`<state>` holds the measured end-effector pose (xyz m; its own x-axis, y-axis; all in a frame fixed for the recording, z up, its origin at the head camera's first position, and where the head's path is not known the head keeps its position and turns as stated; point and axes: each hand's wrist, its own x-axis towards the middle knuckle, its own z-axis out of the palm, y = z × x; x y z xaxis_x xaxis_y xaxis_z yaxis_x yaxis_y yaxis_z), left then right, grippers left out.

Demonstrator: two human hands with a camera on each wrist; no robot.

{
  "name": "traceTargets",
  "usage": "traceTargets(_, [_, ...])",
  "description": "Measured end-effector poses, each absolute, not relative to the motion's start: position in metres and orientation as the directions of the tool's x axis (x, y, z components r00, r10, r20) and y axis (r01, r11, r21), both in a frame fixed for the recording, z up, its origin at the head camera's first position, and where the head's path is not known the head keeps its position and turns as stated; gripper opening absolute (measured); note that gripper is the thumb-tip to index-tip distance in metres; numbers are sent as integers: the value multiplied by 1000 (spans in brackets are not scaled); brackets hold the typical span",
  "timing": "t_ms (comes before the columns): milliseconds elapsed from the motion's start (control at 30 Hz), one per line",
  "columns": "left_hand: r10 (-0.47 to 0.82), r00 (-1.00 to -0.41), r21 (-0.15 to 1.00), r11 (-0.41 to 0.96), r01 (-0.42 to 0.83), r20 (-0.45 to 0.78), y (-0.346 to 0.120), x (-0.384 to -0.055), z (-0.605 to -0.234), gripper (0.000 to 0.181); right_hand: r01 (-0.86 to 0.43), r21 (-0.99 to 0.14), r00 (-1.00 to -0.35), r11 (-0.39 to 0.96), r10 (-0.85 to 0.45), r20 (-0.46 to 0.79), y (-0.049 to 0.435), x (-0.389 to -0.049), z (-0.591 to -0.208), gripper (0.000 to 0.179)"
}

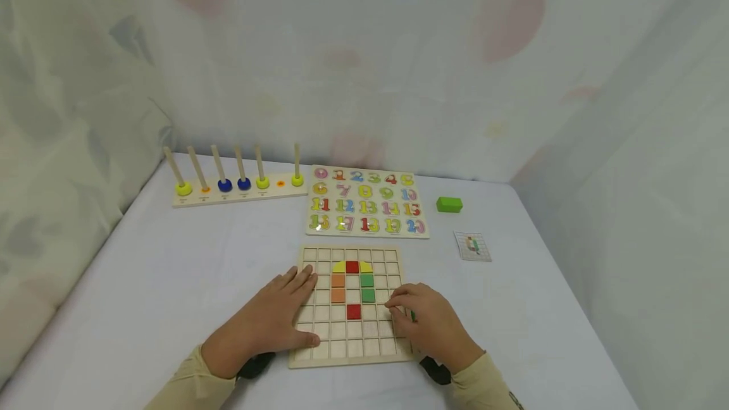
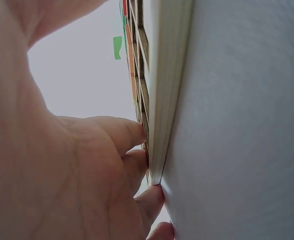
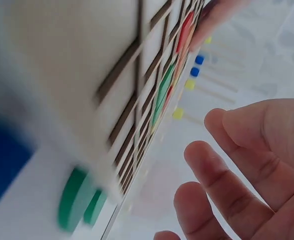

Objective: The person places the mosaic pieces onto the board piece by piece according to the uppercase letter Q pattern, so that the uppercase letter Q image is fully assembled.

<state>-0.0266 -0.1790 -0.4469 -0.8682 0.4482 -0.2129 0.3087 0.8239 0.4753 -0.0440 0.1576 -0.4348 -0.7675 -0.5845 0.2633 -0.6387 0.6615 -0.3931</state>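
Observation:
A wooden grid board (image 1: 353, 348) lies flat, bearing a ring of colored tiles: red tiles (image 1: 354, 312), green tiles (image 1: 367, 295), orange tiles (image 1: 338, 280) and yellow corner pieces (image 1: 366, 267). My left hand (image 1: 274, 315) rests spread on the board's left side, thumb near the lower left squares. In the left wrist view, fingertips (image 2: 137, 132) touch the board's edge (image 2: 167, 90). Over the board's right side hovers my right hand (image 1: 427, 321), fingers loosely bent. The right wrist view shows nothing between its fingers (image 3: 206, 162). Blurred green pieces (image 3: 73, 200) lie beside the board there.
Behind the board lies a number puzzle (image 1: 367, 201). A peg stand (image 1: 239, 195) with yellow and blue rings stands back left. Toward the right are a green block (image 1: 449, 205) and a small pattern card (image 1: 473, 247). Patterned cloth (image 1: 342, 81) hangs around the table.

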Motion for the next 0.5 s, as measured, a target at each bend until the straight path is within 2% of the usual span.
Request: traceTargets(500, [458,-867,482,815,322,-195,-180,-28,-449,119,-399,-350,-917,848,-381,120,199,-51,-429,24])
